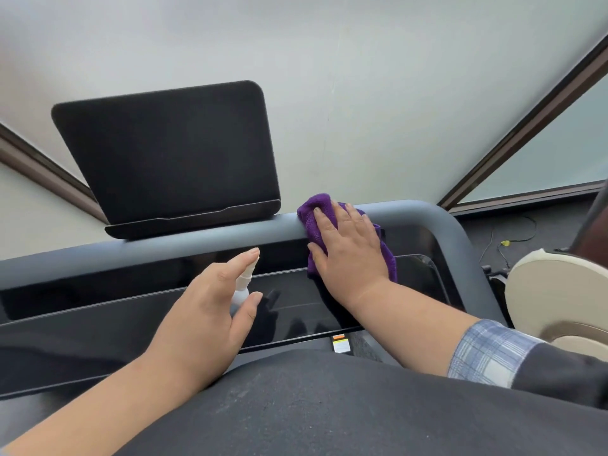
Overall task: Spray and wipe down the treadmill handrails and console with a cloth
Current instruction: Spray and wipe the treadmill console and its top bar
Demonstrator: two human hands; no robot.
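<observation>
A grey handrail (184, 240) runs across the front of the treadmill and bends down at the right. My right hand (348, 248) lies flat with straight fingers on a purple cloth (312, 209), pressing it onto the rail to the right of the black screen (171, 153). My left hand (210, 307) grips a small white spray bottle (243, 284), forefinger on its top, nozzle pointing at the rail. Below the rail lies the glossy black console panel (289, 297).
A pale wall stands behind the treadmill, with dark window frames (526, 126) at right and left. A round beige object (559, 291) and cables on the dark floor (503, 238) lie to the right. My dark clothing fills the bottom of the view.
</observation>
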